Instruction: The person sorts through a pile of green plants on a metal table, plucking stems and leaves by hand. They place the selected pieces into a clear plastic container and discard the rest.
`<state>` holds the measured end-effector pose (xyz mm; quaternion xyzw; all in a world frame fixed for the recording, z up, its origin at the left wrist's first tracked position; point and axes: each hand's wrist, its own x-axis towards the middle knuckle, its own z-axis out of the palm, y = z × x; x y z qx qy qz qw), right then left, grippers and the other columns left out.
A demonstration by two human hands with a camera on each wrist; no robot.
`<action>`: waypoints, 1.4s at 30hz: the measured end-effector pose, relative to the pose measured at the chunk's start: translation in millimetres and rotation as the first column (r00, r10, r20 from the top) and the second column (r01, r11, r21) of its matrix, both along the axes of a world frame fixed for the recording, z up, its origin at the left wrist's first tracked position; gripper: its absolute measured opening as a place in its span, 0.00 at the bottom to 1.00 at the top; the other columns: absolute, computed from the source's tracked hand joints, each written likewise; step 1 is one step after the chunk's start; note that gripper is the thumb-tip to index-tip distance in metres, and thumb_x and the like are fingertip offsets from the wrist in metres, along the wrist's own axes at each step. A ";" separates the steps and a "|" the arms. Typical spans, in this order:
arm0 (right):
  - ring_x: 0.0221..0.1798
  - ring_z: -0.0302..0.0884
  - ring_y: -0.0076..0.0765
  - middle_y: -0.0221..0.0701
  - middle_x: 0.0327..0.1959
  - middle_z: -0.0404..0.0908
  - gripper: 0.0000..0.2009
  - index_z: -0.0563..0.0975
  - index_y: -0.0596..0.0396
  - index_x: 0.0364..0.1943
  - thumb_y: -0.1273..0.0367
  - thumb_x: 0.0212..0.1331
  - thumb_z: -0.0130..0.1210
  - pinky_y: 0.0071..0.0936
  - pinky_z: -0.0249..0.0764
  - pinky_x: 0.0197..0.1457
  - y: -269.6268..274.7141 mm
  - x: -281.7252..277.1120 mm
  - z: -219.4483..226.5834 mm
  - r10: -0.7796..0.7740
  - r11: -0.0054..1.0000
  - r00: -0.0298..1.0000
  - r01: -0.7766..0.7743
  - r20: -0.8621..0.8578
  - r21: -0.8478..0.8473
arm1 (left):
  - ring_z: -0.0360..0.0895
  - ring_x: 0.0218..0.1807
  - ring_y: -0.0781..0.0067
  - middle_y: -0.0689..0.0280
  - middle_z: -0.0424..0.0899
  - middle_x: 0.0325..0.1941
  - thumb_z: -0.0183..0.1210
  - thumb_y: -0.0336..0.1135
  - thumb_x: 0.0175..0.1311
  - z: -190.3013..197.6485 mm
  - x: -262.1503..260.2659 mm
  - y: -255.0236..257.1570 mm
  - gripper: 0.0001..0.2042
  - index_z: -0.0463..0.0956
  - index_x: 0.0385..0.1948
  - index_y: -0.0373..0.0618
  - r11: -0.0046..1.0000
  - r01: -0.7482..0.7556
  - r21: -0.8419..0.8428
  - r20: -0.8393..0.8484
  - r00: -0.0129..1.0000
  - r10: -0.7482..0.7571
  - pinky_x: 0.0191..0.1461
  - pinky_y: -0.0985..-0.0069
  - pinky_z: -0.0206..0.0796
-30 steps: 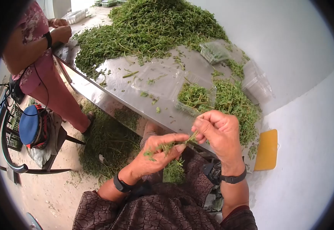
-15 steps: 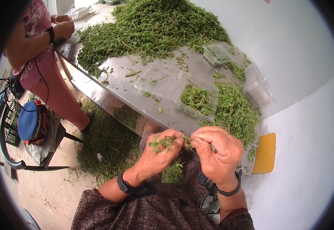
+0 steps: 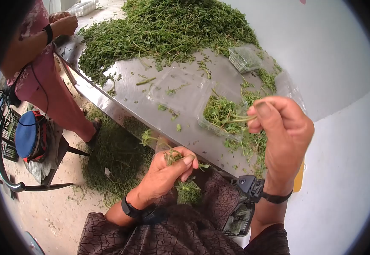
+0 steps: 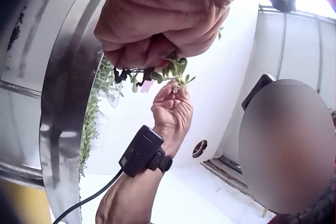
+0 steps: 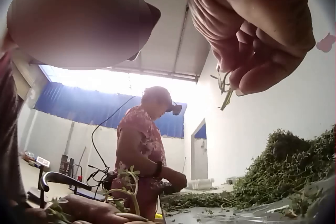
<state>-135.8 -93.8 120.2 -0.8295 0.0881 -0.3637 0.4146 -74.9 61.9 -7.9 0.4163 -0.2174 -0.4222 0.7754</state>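
Note:
My left hand (image 3: 163, 172) holds leafy green sprigs (image 3: 147, 137) between thumb and curled fingers, just off the table's front edge; their leaves show below the fist in the left wrist view (image 4: 178, 69). Raised to the right, my right hand (image 3: 284, 131) pinches a few thin green stems (image 3: 241, 119) by thumb and fingertips. In the head view these stems overlap an open clear plastic box (image 3: 202, 121) partly filled with greens (image 3: 219, 108). The box's lid (image 3: 172, 85) lies folded back on the table. Short stem ends (image 5: 226, 92) stick out below the right fingertips in the right wrist view.
A big heap of greens (image 3: 172, 34) covers the back of the metal table (image 3: 127, 87). Another clear box (image 3: 244, 59) and stacked clear containers (image 3: 290, 87) stand at right. Another person (image 5: 142, 145) works at left, by a chair holding a blue cap-like item (image 3: 28, 136). Greens pile on the floor (image 3: 112, 157).
The hands were together over the sprigs; they have separated. My right hand has moved up and right with stems pinched, while the left keeps its sprigs, slightly lower.

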 end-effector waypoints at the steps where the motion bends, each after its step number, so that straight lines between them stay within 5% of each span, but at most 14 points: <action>1: 0.23 0.72 0.18 0.30 0.23 0.77 0.07 0.77 0.63 0.29 0.71 0.55 0.56 0.15 0.69 0.26 -5.8 9.0 -2.2 0.039 0.989 0.999 -0.038 -0.010 0.146 | 0.62 0.22 0.86 0.72 0.68 0.18 0.46 0.32 0.66 -2.9 0.5 0.1 0.09 0.72 0.29 0.38 1.000 0.011 -0.002 0.000 1.000 -0.011 0.27 0.86 0.54; 3: 0.24 0.73 0.18 0.31 0.25 0.78 0.08 0.76 0.67 0.32 0.72 0.57 0.54 0.15 0.71 0.28 -20.8 26.1 -9.6 0.137 0.934 0.988 -0.104 -0.074 0.342 | 0.62 0.22 0.86 0.72 0.68 0.18 0.45 0.32 0.66 -6.6 2.1 -0.3 0.09 0.72 0.29 0.38 1.000 0.020 0.000 -0.006 1.000 -0.020 0.27 0.85 0.53; 4: 0.24 0.73 0.18 0.31 0.25 0.78 0.08 0.76 0.67 0.32 0.72 0.57 0.54 0.15 0.71 0.28 -27.8 34.2 -14.7 0.138 0.933 0.987 -0.103 -0.077 0.345 | 0.62 0.22 0.86 0.71 0.68 0.19 0.48 0.33 0.64 -7.5 3.1 -1.0 0.09 0.72 0.28 0.37 1.000 0.010 0.006 -0.025 1.000 -0.010 0.26 0.85 0.53; 6: 0.26 0.74 0.19 0.32 0.26 0.78 0.11 0.75 0.69 0.37 0.72 0.56 0.54 0.15 0.71 0.28 -38.7 45.6 -25.9 0.130 0.923 0.920 0.024 -0.369 0.385 | 0.62 0.21 0.85 0.70 0.69 0.20 0.50 0.33 0.62 -9.7 5.1 -1.5 0.09 0.73 0.28 0.36 1.000 0.005 0.014 -0.046 0.999 -0.004 0.25 0.85 0.53; 8: 0.27 0.75 0.22 0.35 0.27 0.79 0.13 0.73 0.70 0.41 0.72 0.55 0.54 0.17 0.71 0.29 -47.0 43.9 -33.7 0.061 0.955 0.918 0.060 -0.391 0.290 | 0.62 0.21 0.85 0.70 0.70 0.21 0.50 0.33 0.62 -12.8 6.6 -0.5 0.09 0.73 0.28 0.36 1.000 0.011 0.006 -0.080 0.997 -0.010 0.25 0.86 0.53; 12: 0.34 0.77 0.30 0.39 0.32 0.80 0.10 0.76 0.64 0.39 0.73 0.53 0.54 0.26 0.73 0.37 -53.9 34.7 -36.6 -0.117 0.993 0.913 0.096 -0.391 -0.074 | 0.61 0.22 0.86 0.72 0.67 0.18 0.46 0.31 0.66 -18.4 11.3 -0.3 0.09 0.72 0.29 0.37 1.000 0.025 0.019 -0.080 0.997 -0.024 0.28 0.85 0.54; 14: 0.43 0.76 0.42 0.39 0.37 0.80 0.09 0.77 0.61 0.37 0.74 0.52 0.54 0.31 0.71 0.45 -55.2 30.8 -42.4 -0.035 0.796 0.958 -0.145 -0.284 -0.587 | 0.60 0.22 0.86 0.72 0.67 0.17 0.46 0.32 0.66 -19.0 12.0 -1.6 0.09 0.72 0.30 0.37 0.999 0.038 0.023 -0.087 0.996 -0.036 0.28 0.85 0.53; 15: 0.52 0.70 0.50 0.38 0.41 0.79 0.10 0.78 0.59 0.38 0.74 0.50 0.54 0.37 0.66 0.53 -51.1 30.8 -43.6 0.021 0.823 0.941 -0.209 -0.338 -0.528 | 0.60 0.22 0.86 0.72 0.67 0.17 0.46 0.32 0.66 -19.2 12.5 -1.6 0.09 0.72 0.30 0.37 0.999 0.039 0.023 -0.088 0.995 -0.036 0.28 0.85 0.53; 19: 0.58 0.66 0.46 0.36 0.47 0.78 0.11 0.78 0.58 0.40 0.76 0.51 0.52 0.39 0.60 0.61 -52.4 31.4 -55.1 0.041 0.760 0.873 -0.343 -0.486 -0.552 | 0.60 0.22 0.85 0.72 0.67 0.17 0.46 0.32 0.66 -20.8 13.8 -2.6 0.09 0.72 0.30 0.37 0.997 0.067 0.038 -0.081 0.995 -0.064 0.28 0.85 0.53; 22: 0.56 0.66 0.49 0.38 0.44 0.79 0.09 0.78 0.58 0.38 0.75 0.50 0.54 0.42 0.59 0.59 -52.9 33.3 -56.6 0.105 0.727 0.845 -0.425 -0.524 -0.540 | 0.61 0.22 0.85 0.72 0.67 0.18 0.46 0.32 0.66 -22.8 13.5 -2.7 0.09 0.72 0.30 0.37 0.997 0.062 0.043 -0.083 0.995 -0.059 0.28 0.85 0.53; 30: 0.52 0.72 0.45 0.39 0.44 0.79 0.11 0.78 0.58 0.40 0.75 0.49 0.56 0.35 0.67 0.55 -37.6 10.2 -32.3 0.051 0.855 0.957 -0.189 -0.285 -0.483 | 0.61 0.23 0.85 0.71 0.68 0.18 0.46 0.32 0.66 -19.5 14.5 -0.3 0.09 0.72 0.31 0.37 0.998 0.062 0.011 -0.077 0.995 -0.061 0.28 0.85 0.54; 34: 0.51 0.73 0.43 0.39 0.45 0.78 0.13 0.77 0.60 0.40 0.74 0.47 0.58 0.35 0.69 0.54 -4.0 -15.7 -39.7 0.153 0.898 0.939 -0.263 -0.309 -0.353 | 0.62 0.23 0.86 0.72 0.68 0.18 0.46 0.32 0.66 -20.2 10.4 1.3 0.09 0.72 0.31 0.38 0.995 0.092 0.039 -0.050 0.995 -0.090 0.28 0.85 0.55; 39: 0.53 0.70 0.42 0.37 0.49 0.75 0.15 0.77 0.61 0.40 0.75 0.44 0.60 0.40 0.67 0.56 33.3 -44.0 -63.5 0.190 0.837 0.936 -0.313 -0.296 -0.449 | 0.63 0.23 0.89 0.76 0.70 0.19 0.47 0.34 0.65 -35.2 2.3 3.7 0.07 0.72 0.33 0.43 0.943 0.286 0.170 0.150 0.938 -0.311 0.26 0.87 0.54; 42: 0.54 0.69 0.41 0.35 0.48 0.76 0.14 0.78 0.59 0.38 0.75 0.43 0.59 0.41 0.66 0.57 49.1 -56.1 -70.7 0.207 0.799 0.920 -0.355 -0.333 -0.485 | 0.63 0.25 0.88 0.76 0.70 0.20 0.49 0.34 0.63 -46.8 -18.8 0.8 0.07 0.72 0.29 0.42 0.951 0.272 0.149 0.108 0.951 -0.289 0.26 0.86 0.55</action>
